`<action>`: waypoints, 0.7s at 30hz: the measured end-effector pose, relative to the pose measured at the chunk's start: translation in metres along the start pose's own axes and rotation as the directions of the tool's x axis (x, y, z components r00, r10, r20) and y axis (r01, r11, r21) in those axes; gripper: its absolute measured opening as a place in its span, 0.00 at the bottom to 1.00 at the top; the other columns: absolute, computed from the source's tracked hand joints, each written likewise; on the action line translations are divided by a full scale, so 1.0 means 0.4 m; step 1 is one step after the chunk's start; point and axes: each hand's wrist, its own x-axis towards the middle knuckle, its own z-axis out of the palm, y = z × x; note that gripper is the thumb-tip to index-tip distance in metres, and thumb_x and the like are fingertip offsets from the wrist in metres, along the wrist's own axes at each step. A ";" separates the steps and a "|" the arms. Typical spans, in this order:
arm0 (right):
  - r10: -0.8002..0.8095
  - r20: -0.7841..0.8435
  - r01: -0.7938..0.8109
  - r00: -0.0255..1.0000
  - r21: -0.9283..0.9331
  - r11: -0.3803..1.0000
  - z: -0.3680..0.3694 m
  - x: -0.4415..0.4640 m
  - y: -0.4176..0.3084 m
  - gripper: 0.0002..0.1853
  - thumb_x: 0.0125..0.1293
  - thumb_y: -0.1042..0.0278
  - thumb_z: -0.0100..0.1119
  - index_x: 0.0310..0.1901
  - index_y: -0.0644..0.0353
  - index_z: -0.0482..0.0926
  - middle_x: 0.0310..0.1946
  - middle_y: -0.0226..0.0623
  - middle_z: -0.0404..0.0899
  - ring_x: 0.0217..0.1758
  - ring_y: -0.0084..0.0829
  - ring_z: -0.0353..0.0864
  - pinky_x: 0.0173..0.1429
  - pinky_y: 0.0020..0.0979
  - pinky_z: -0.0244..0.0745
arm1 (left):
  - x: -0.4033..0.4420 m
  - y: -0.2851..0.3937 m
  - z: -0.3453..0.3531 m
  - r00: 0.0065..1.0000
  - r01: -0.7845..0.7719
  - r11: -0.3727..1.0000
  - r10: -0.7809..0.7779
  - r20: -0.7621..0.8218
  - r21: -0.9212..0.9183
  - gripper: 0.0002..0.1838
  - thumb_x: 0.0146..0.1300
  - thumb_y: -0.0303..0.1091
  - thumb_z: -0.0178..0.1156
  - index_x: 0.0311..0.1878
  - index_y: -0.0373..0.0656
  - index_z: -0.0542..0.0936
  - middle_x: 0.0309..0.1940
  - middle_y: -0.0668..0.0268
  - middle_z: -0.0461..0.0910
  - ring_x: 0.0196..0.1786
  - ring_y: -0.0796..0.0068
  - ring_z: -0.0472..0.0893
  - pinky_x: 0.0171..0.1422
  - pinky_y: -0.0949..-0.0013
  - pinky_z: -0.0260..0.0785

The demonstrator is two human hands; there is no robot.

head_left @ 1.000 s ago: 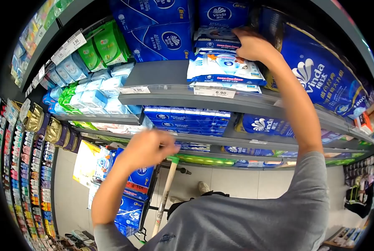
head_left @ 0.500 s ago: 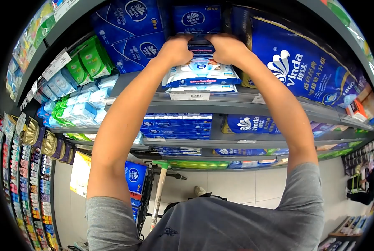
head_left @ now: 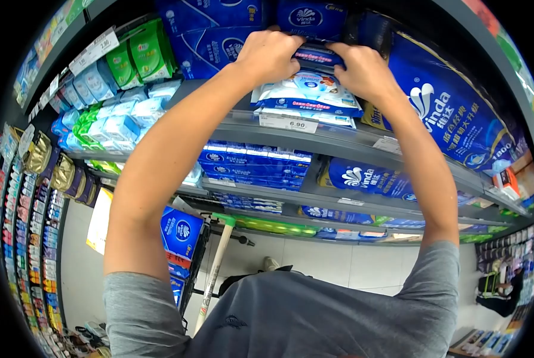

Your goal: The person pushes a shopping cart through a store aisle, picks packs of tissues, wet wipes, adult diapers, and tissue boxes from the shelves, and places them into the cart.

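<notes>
Deep on the upper shelf, my left hand (head_left: 270, 56) and my right hand (head_left: 363, 70) curl round the two ends of a pack of wet wipes (head_left: 318, 57). Only its dark front edge with pink lettering shows between them. Just in front lies a white and blue wipes pack (head_left: 308, 89) on top of another one, above the 6.90 price tag (head_left: 288, 123). My fingertips are partly hidden behind the held pack. At the back stands a blue Vinda package (head_left: 306, 17), close behind both hands.
A large blue Vinda bag (head_left: 452, 107) stands right of my right arm. Blue Vinda packs (head_left: 210, 51) and green packs (head_left: 141, 53) fill the left. Below are lower shelves with tissue packs (head_left: 255, 161). A loaded cart (head_left: 186, 238) and a green-topped pole (head_left: 219, 256) stand near my body.
The view has shifted, so the shelf sits further right and slightly higher in it. Both hands stay at the same wipes pack, whose front edge now shows more.
</notes>
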 end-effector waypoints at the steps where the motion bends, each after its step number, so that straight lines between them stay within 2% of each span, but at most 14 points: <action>1: -0.053 -0.070 0.051 0.996 -0.028 0.998 0.002 -0.008 0.002 0.21 0.55 0.75 0.58 0.54 0.61 0.80 0.41 0.53 0.83 0.45 0.49 0.84 0.53 0.43 0.79 | -0.014 0.000 -0.010 0.993 -0.047 0.998 0.050 -0.105 0.032 0.24 0.50 0.34 0.66 0.54 0.47 0.82 0.41 0.58 0.85 0.48 0.59 0.83 0.52 0.59 0.77; 3: -0.141 -0.119 0.131 0.983 -0.088 0.987 -0.009 -0.023 -0.012 0.22 0.56 0.74 0.59 0.55 0.60 0.79 0.42 0.49 0.83 0.46 0.47 0.84 0.51 0.43 0.79 | -0.032 -0.008 -0.025 0.991 -0.042 0.999 0.041 -0.129 -0.006 0.24 0.50 0.33 0.68 0.53 0.45 0.82 0.41 0.57 0.84 0.48 0.59 0.83 0.52 0.59 0.77; 5: -0.152 -0.102 0.138 0.983 -0.139 0.981 -0.004 -0.026 -0.021 0.24 0.56 0.70 0.61 0.57 0.58 0.77 0.44 0.48 0.83 0.48 0.46 0.83 0.53 0.42 0.78 | -0.045 -0.032 -0.029 0.952 -0.194 0.979 0.170 -0.256 -0.071 0.22 0.48 0.38 0.66 0.49 0.44 0.84 0.38 0.57 0.85 0.45 0.57 0.83 0.51 0.57 0.77; 6: -0.162 -0.095 0.142 0.982 -0.192 0.971 0.003 -0.027 -0.028 0.26 0.56 0.67 0.64 0.59 0.55 0.76 0.45 0.48 0.83 0.50 0.46 0.82 0.55 0.41 0.77 | -0.048 -0.029 -0.042 0.973 -0.161 0.982 0.142 -0.183 -0.096 0.23 0.49 0.37 0.68 0.51 0.44 0.84 0.39 0.57 0.85 0.43 0.56 0.83 0.52 0.58 0.76; 7: -0.099 -0.033 0.090 0.995 -0.213 0.973 0.010 -0.019 -0.030 0.27 0.56 0.64 0.65 0.60 0.51 0.75 0.45 0.45 0.83 0.50 0.45 0.83 0.54 0.42 0.78 | -0.049 -0.024 -0.078 0.975 -0.173 0.964 0.138 -0.175 -0.203 0.23 0.43 0.37 0.67 0.45 0.38 0.82 0.36 0.52 0.82 0.45 0.49 0.80 0.53 0.53 0.72; 9: -0.078 -0.051 0.064 0.996 -0.231 0.971 0.007 -0.010 -0.046 0.26 0.57 0.63 0.65 0.60 0.46 0.76 0.47 0.42 0.83 0.49 0.45 0.83 0.53 0.41 0.78 | -0.065 -0.023 -0.094 0.964 -0.204 0.957 0.160 -0.213 -0.205 0.18 0.46 0.34 0.64 0.42 0.39 0.85 0.36 0.53 0.84 0.44 0.50 0.81 0.51 0.53 0.74; 11: -0.201 -0.179 0.166 0.963 -0.193 0.967 0.019 -0.011 -0.016 0.24 0.60 0.60 0.65 0.60 0.40 0.77 0.49 0.40 0.83 0.46 0.39 0.85 0.51 0.36 0.79 | -0.092 -0.031 -0.115 0.968 -0.170 0.953 0.114 -0.223 -0.251 0.18 0.47 0.34 0.64 0.42 0.39 0.84 0.37 0.52 0.84 0.44 0.50 0.81 0.51 0.53 0.74; 13: -0.185 -0.205 0.146 0.961 -0.191 0.971 -0.013 -0.025 -0.056 0.23 0.62 0.61 0.67 0.60 0.44 0.79 0.51 0.40 0.83 0.45 0.35 0.86 0.51 0.31 0.79 | -0.151 -0.045 -0.144 0.947 -0.209 0.942 0.129 -0.293 -0.261 0.17 0.48 0.34 0.64 0.42 0.39 0.84 0.37 0.51 0.83 0.45 0.50 0.82 0.52 0.54 0.74; 15: -0.235 -0.189 0.248 0.953 0.051 0.967 -0.006 -0.046 -0.034 0.25 0.60 0.64 0.70 0.60 0.49 0.79 0.50 0.40 0.84 0.47 0.32 0.86 0.52 0.29 0.79 | -0.220 -0.063 -0.158 0.901 -0.239 0.950 0.140 -0.410 -0.201 0.16 0.48 0.34 0.65 0.42 0.39 0.84 0.37 0.51 0.83 0.45 0.50 0.82 0.52 0.55 0.74; 16: -0.472 -0.319 0.512 0.822 0.048 0.858 -0.019 -0.014 -0.095 0.20 0.55 0.69 0.70 0.52 0.58 0.80 0.43 0.42 0.84 0.40 0.36 0.86 0.45 0.30 0.80 | -0.267 -0.071 -0.179 0.894 -0.210 0.961 0.113 -0.434 -0.182 0.16 0.48 0.34 0.65 0.41 0.39 0.84 0.36 0.51 0.83 0.44 0.49 0.82 0.52 0.55 0.74; 17: -0.644 -0.451 0.723 0.617 0.002 0.691 -0.022 0.010 -0.165 0.16 0.51 0.74 0.70 0.43 0.68 0.82 0.35 0.44 0.85 0.34 0.39 0.86 0.39 0.31 0.80 | -0.315 -0.069 -0.203 0.881 -0.190 0.968 0.095 -0.463 -0.162 0.15 0.48 0.34 0.66 0.41 0.39 0.84 0.35 0.51 0.83 0.42 0.49 0.82 0.51 0.55 0.74; 19: -0.544 -0.636 0.792 0.548 0.185 0.581 0.035 0.013 -0.254 0.14 0.53 0.73 0.72 0.41 0.67 0.82 0.34 0.41 0.86 0.33 0.35 0.87 0.38 0.28 0.81 | -0.409 -0.082 -0.251 0.893 -0.197 0.975 0.135 -0.429 -0.105 0.14 0.47 0.34 0.67 0.38 0.40 0.83 0.32 0.53 0.83 0.37 0.53 0.83 0.43 0.59 0.75; 20: -0.639 -0.589 0.852 0.494 0.179 0.493 0.024 0.007 -0.291 0.15 0.53 0.72 0.71 0.42 0.66 0.82 0.36 0.40 0.86 0.35 0.34 0.87 0.40 0.28 0.82 | -0.464 -0.043 -0.309 0.936 -0.086 0.976 0.009 -0.351 -0.202 0.14 0.45 0.33 0.69 0.38 0.41 0.83 0.30 0.56 0.83 0.35 0.56 0.83 0.41 0.62 0.75; 21: -0.615 -0.628 0.865 0.476 0.212 0.454 0.082 0.012 -0.317 0.16 0.55 0.70 0.72 0.44 0.66 0.82 0.38 0.39 0.86 0.35 0.35 0.87 0.41 0.27 0.81 | -0.524 -0.098 -0.279 0.904 -0.202 0.977 0.157 -0.399 -0.073 0.17 0.45 0.32 0.70 0.41 0.41 0.82 0.31 0.57 0.82 0.34 0.58 0.83 0.40 0.64 0.75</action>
